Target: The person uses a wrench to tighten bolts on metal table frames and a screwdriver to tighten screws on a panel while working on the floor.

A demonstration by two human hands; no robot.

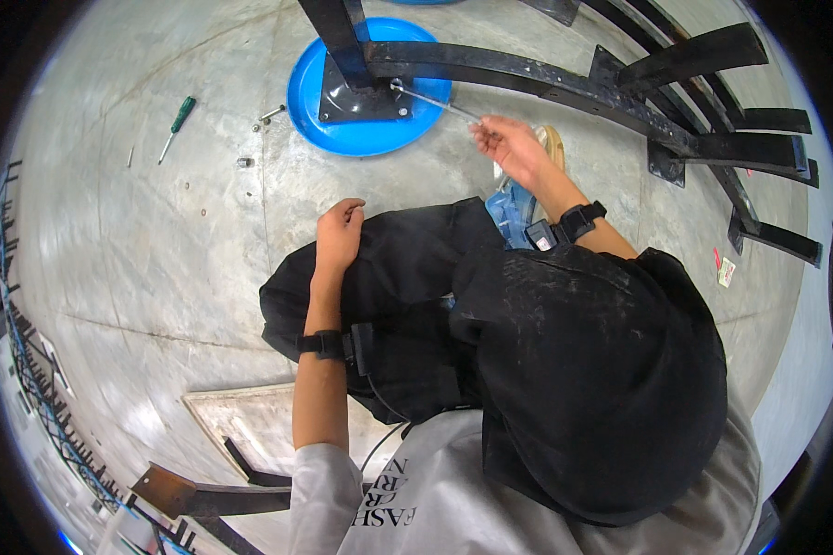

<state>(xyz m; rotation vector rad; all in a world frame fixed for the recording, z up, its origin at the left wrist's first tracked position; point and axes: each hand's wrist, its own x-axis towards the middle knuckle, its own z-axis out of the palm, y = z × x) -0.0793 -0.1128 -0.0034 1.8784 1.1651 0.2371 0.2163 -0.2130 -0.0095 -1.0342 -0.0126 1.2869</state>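
My right hand [512,148] grips the end of a long, slim metal wrench [440,103]. Its far end meets a bolt at the foot plate [366,104] of a black steel frame [491,67]. That square plate stands on a round blue plastic tray [307,104]. Over my left knee, my left hand [340,233] is loosely closed, with nothing visible in it. On the floor left of the tray lie a bolt [273,114], a small metal socket [243,163] and a green-handled screwdriver [183,113].
Curved black steel legs [713,148] spread along the right. My shoe [553,148] is planted near the wrench. A few tiny metal pieces [204,212] dot the concrete floor. Behind me on the left are a pale board [241,407] and another dark steel part [204,499].
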